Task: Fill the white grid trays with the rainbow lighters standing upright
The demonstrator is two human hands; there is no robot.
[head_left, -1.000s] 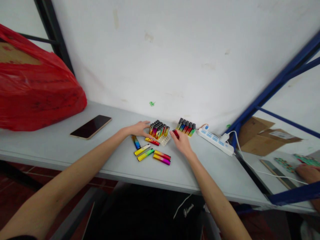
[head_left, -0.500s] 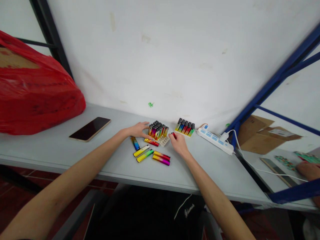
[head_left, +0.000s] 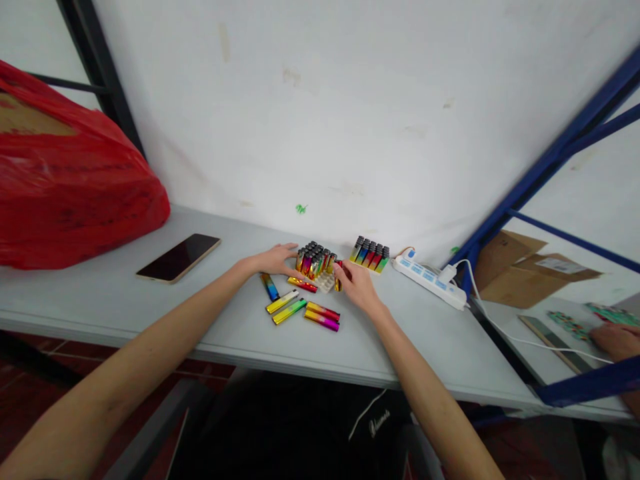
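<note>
A white tray (head_left: 326, 283) holds a block of upright, shiny multicoloured lighters (head_left: 314, 261), with bare slots at its front right. At the tray's left end, my left hand (head_left: 279, 259) has its fingers spread around the lighters; contact is hard to make out. My right hand (head_left: 356, 285) pinches a red and gold lighter (head_left: 339, 276) upright beside the tray's right edge. In front lie several loose lighters: a red one (head_left: 303, 285), a blue one (head_left: 271, 287), a yellow and white one (head_left: 283, 302), a yellow-green one (head_left: 289, 311), and a red-yellow and a yellow-purple one (head_left: 323, 321).
A second filled block of lighters (head_left: 370, 255) stands near the wall. Right of it lies a white power strip (head_left: 431, 283) with a cable. A phone (head_left: 179, 257) and a red plastic bag (head_left: 75, 180) are at left. Beyond the blue frame are a cardboard box (head_left: 520, 273) and another person's hand (head_left: 613, 339).
My right hand has turned its lighter upright and brought it slightly closer to the tray's right edge. My left hand stays in place.
</note>
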